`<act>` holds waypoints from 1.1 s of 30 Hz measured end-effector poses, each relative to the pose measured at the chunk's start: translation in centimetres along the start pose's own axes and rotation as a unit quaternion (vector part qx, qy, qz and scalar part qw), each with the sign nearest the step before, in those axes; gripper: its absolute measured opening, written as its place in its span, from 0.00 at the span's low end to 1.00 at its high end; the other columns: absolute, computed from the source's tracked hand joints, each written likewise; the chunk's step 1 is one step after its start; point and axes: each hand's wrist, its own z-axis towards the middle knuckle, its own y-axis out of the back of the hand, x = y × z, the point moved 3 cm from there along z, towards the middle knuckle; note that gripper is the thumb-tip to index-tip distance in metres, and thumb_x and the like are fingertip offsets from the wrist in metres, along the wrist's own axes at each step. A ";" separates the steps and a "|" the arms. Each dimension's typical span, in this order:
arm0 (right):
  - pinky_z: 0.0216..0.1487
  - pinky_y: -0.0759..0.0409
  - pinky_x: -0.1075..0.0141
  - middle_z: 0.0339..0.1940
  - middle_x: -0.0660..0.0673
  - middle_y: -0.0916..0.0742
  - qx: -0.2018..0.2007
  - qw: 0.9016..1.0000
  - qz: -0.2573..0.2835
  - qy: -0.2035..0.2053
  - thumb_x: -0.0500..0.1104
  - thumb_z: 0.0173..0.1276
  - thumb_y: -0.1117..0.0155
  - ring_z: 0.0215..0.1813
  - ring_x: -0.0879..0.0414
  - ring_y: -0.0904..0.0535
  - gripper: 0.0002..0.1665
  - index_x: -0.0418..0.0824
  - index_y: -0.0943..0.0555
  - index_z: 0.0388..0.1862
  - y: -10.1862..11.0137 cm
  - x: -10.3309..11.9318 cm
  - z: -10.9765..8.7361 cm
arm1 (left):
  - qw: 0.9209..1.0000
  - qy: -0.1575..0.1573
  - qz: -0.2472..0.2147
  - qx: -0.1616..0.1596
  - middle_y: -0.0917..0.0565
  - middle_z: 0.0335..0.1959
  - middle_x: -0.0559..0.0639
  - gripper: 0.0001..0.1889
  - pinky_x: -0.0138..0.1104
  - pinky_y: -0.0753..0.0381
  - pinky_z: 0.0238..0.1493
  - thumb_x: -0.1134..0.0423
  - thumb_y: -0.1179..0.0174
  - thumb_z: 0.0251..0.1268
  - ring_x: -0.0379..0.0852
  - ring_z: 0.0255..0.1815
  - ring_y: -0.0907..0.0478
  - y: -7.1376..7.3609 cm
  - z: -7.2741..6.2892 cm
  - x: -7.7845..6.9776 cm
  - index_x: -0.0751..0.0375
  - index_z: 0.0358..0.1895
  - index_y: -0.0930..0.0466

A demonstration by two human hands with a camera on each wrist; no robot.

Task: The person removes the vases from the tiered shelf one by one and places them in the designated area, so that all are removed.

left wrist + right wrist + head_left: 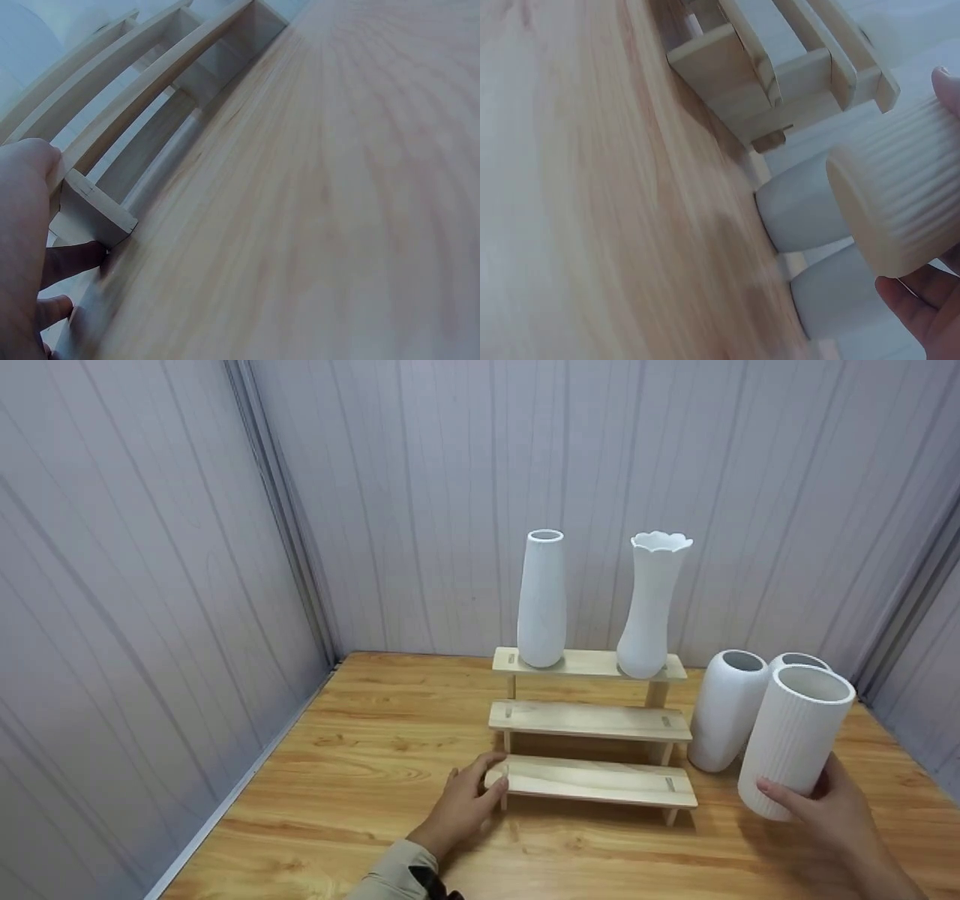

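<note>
My right hand [840, 810] grips a white, vertically ribbed vase [799, 735] near its base, thumb in front and fingers behind. In the right wrist view the base of this ribbed vase [900, 187] is off the table and tilted. My left hand [465, 802] holds the left end of the lowest step of a three-tier wooden stand [592, 780], with the thumb at the front edge. On the top step stand a tall, tapering white vase [542, 607] and a white vase with a scalloped rim [651, 607].
Right of the stand a smooth white vase [724, 712] stands on the wooden table [360, 750]. Another white vase [802, 660] is mostly hidden behind the ribbed one. Panelled walls [420, 510] close off the back and sides.
</note>
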 end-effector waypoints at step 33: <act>0.65 0.37 0.27 0.75 0.20 0.42 -0.056 0.991 0.020 -0.124 0.64 0.67 0.32 0.71 0.24 0.40 0.67 0.30 0.60 0.81 2.8 -5.8 0.5 | 1.000 -0.001 -0.010 -0.004 0.24 0.69 0.49 0.26 0.68 0.60 0.74 0.42 0.48 0.77 0.55 0.73 0.33 -0.1 0.1 0.2 0.49 0.71 0.30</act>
